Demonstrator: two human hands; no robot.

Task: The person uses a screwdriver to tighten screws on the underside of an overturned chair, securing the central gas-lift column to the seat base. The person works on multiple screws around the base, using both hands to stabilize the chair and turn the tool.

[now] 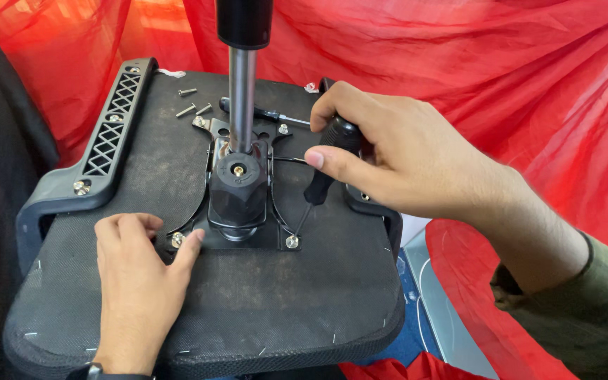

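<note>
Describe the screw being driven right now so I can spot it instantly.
Find the upturned chair seat and the black mechanism plate bolted at its middle. The screw sits at the plate's near right corner, the only one with the screwdriver tip on it.

My upturned seat base [248,309] carries everything: three loose screws [193,102] and a spare screwdriver [262,112] at twelve o'clock, mechanism plate [241,211] at centre.
</note>
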